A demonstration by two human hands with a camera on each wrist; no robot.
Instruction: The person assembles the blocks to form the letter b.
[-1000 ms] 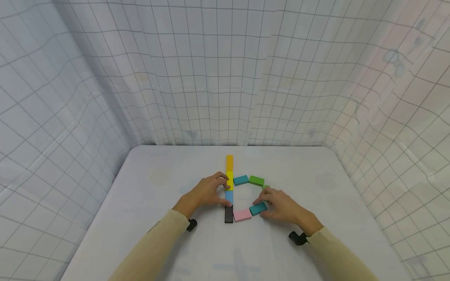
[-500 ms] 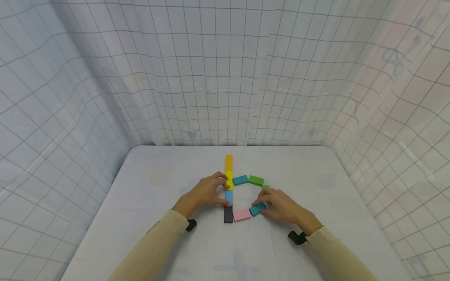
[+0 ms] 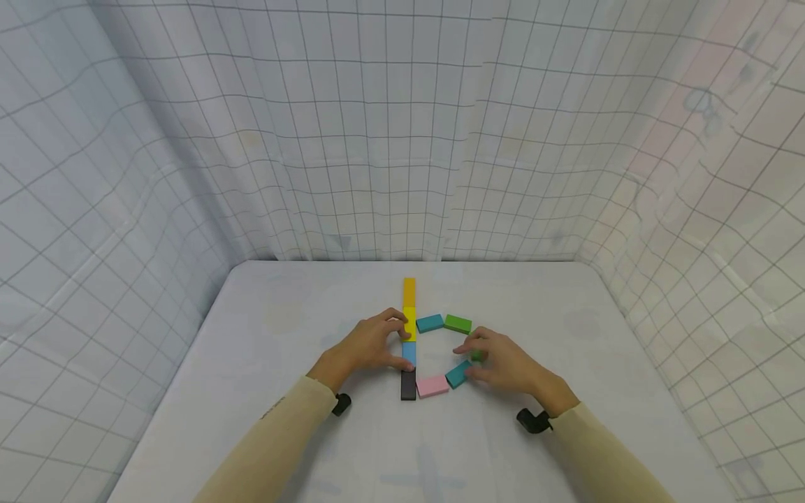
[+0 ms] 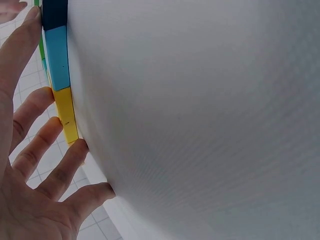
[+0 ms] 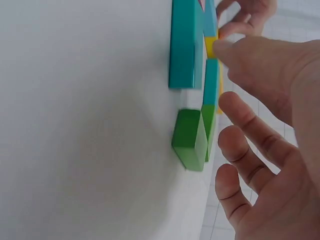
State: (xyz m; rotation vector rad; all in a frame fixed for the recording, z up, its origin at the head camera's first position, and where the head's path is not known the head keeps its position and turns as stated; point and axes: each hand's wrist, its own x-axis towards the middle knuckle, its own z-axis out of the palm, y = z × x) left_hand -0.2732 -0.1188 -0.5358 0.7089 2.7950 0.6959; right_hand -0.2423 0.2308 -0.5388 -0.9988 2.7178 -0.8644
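A straight column of flat blocks runs away from me: black [image 3: 408, 385], light blue [image 3: 409, 354], yellow [image 3: 411, 321] and orange [image 3: 409, 292]. My left hand [image 3: 371, 342] rests along its left side, thumb by the black and blue blocks, other fingers spread at the yellow one. To the right, a curve of blocks bows outward: pink [image 3: 432, 386], teal [image 3: 455, 376], a green block [image 5: 190, 137] partly hidden in the head view, a second green [image 3: 458, 323] and a second teal [image 3: 430, 323]. My right hand [image 3: 499, 360] hovers over the curve's right side, fingers loosely bent and holding nothing.
Everything lies on a white-covered table [image 3: 283, 447]. White curtains [image 3: 377, 140] with a dark grid pattern enclose its back and both sides. A black wrist device [image 3: 533, 420] sits at the right cuff, another [image 3: 342, 404] at the left.
My right fingers have come off the near teal block and moved slightly away from me, toward the green block. That teal block has turned a little. The left hand stays in place.
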